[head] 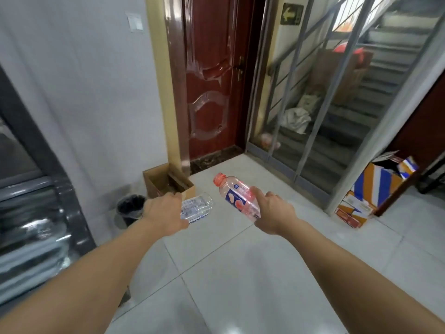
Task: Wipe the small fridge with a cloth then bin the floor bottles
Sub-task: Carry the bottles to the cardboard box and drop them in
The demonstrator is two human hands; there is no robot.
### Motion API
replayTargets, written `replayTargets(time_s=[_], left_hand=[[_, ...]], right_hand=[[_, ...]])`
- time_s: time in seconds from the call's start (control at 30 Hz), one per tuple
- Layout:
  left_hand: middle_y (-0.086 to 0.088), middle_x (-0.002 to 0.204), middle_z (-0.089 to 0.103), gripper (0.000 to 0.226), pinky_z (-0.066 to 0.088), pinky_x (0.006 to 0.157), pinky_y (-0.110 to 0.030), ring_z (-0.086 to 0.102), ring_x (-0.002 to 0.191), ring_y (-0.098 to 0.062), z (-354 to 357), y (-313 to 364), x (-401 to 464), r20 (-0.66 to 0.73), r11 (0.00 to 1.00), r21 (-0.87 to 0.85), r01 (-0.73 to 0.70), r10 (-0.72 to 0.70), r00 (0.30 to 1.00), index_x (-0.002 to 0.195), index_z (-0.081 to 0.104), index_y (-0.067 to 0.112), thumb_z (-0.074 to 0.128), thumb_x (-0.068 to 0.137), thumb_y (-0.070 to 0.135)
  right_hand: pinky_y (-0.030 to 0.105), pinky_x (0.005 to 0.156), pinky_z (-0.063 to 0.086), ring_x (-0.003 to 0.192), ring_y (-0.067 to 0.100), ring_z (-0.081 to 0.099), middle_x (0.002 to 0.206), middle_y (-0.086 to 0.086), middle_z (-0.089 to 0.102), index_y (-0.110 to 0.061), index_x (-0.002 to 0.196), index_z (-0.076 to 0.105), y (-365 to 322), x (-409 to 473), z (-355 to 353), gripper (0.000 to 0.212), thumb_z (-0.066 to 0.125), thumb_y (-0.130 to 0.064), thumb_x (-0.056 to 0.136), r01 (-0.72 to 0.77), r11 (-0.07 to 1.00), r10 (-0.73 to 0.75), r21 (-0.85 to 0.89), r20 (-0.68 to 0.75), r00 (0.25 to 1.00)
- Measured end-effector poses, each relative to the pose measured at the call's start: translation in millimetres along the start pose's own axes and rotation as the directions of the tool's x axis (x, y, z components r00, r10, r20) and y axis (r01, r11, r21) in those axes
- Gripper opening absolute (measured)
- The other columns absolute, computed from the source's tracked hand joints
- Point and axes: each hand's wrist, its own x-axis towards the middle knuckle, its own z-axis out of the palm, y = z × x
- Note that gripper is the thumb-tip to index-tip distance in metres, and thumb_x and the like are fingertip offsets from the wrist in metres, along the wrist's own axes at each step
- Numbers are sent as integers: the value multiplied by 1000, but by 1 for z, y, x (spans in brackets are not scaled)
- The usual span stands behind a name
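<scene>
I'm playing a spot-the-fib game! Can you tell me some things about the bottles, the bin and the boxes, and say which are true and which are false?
1. Each hand holds a bottle. True: the left hand grips the clear bottle, the right hand the pink-capped bottle.
2. The pink-capped bottle has no cap. False: its cap is on.
3. The black bin stands by the white wall. True.
4. The brown cardboard box is closed. False: its top is open.
5. The red door is green. False: it is dark red.
</scene>
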Motion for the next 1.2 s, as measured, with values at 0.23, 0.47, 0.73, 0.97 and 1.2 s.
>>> replayTargets(time_s=[0.23, 0.47, 0.73, 0.97, 1.2], left_hand=[[0, 114, 57, 53, 41, 74, -31, 60, 101, -23, -20, 27, 141, 0, 1000, 23, 4, -4, 1000, 115, 47, 19, 57, 73, 50], [-1, 115, 58, 51, 46, 77, -33, 61, 101, -23, -25, 48, 261, -10, 996, 66, 68, -67, 998, 115, 47, 20, 59, 74, 49], [-2, 115, 58, 51, 43, 75, -32, 60, 103, -24, -30, 82, 377, 38, 951, 35, 307, -308, 951, 113, 46, 20, 56, 77, 54], [-3, 115, 59, 55, 48, 78, -34, 60, 99, -24, -28, 80, 445, 92, 892, 57, 447, -451, 888, 115, 48, 17, 57, 76, 55], [2, 107, 62, 55, 44, 66, -29, 61, 91, -21, -2, 45, 540, 101, 812, 16, 584, -582, 807, 117, 48, 23, 58, 74, 56]], right_hand=[[39, 80, 55, 101, 26, 56, 119, 9, 53, -29, 144, 17, 48, 133, -24, 82, 70, -28, 82, -9, 999, 9, 45, -6, 1000], [39, 84, 53, 105, 27, 55, 122, 10, 54, -28, 145, 17, 98, 275, -33, 83, 69, -30, 82, 81, 996, -81, 32, 22, 996], [41, 93, 49, 117, 31, 52, 134, 12, 47, -28, 147, 10, 143, 451, -50, 90, 70, -31, 81, 294, 956, -291, -19, 92, 952], [42, 96, 45, 120, 32, 49, 136, 15, 44, -26, 148, 9, 143, 562, -48, 90, 69, -30, 81, 452, 891, -443, -25, 166, 881], [42, 93, 44, 116, 34, 51, 129, 14, 48, -26, 147, 15, 116, 679, -48, 79, 59, -43, 84, 580, 815, -576, 2, 122, 809]])
